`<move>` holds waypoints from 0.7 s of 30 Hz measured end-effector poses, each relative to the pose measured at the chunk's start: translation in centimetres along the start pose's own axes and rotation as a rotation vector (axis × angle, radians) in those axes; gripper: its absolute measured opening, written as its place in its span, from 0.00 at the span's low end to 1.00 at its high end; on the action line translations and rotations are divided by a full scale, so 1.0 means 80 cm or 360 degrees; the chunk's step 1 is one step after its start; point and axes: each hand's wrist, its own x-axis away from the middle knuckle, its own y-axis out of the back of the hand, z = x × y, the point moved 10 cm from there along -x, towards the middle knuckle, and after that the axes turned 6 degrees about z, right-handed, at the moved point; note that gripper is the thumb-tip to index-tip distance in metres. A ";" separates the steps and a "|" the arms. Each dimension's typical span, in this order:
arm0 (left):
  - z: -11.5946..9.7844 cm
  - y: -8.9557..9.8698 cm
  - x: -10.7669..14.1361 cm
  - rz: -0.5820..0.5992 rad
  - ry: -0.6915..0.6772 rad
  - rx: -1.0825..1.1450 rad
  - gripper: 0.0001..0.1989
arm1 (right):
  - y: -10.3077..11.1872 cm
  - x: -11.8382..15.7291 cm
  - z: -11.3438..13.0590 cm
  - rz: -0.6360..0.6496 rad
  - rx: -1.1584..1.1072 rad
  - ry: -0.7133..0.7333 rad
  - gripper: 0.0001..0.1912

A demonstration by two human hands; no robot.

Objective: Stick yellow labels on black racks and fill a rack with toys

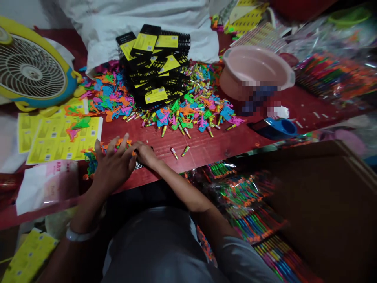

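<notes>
My left hand (113, 167), fingers spread, lies over a row of small orange, green and blue plastic pieces (91, 163) at the table's front edge. Close to its thumb, at the right end of that row, is my right hand (144, 154), its fingers bent; what they hold, if anything, is hidden. A bit of black mesh (139, 166) shows beneath the hands. Yellow label sheets (63, 137) lie beyond my left hand. Two small patterned tubes (174, 153) rest to the right of my right hand.
Behind the hands are heaped colourful pieces (113, 96) and stacked black trays with yellow labels (156, 95). A fan (32, 70) stands left, a pink basin (256, 70) right, near a blue tape dispenser (277, 127). A wrapped packet (60, 182) lies front left; a cardboard box (318, 212) stands lower right.
</notes>
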 end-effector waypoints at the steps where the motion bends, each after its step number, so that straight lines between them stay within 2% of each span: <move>1: 0.000 -0.001 0.000 0.0006 -0.0010 -0.0015 0.17 | 0.004 0.004 -0.002 -0.0048 -0.0068 0.0039 0.08; 4: -0.001 -0.004 0.002 0.0034 -0.0037 -0.0097 0.17 | 0.034 0.029 -0.018 -0.0344 -0.0303 0.0178 0.06; 6: -0.001 -0.005 0.001 0.0050 -0.0048 -0.0125 0.16 | 0.071 0.058 -0.041 -0.0631 -0.0390 0.0211 0.06; 8: -0.001 -0.004 0.000 0.0048 -0.0045 -0.0112 0.16 | 0.123 0.093 -0.074 -0.0954 -0.0399 0.0166 0.08; 12: -0.003 -0.001 -0.002 0.0020 -0.0062 -0.0089 0.15 | 0.249 0.175 -0.157 -0.1605 -0.0369 0.0006 0.13; 14: -0.002 -0.002 -0.002 0.0014 -0.0051 -0.0086 0.16 | 0.310 0.216 -0.200 -0.1909 -0.0275 -0.0091 0.11; 16: 0.001 -0.005 -0.001 0.0016 -0.0038 -0.0051 0.17 | 0.359 0.250 -0.246 -0.2154 -0.0186 -0.0256 0.10; 18: 0.005 -0.008 0.001 -0.0010 -0.0031 -0.0008 0.19 | 0.392 0.277 -0.302 -0.2314 -0.0251 -0.0579 0.11; 21: 0.009 -0.011 0.005 -0.0067 -0.0042 0.0007 0.24 | 0.417 0.299 -0.368 -0.2373 -0.0404 -0.0922 0.17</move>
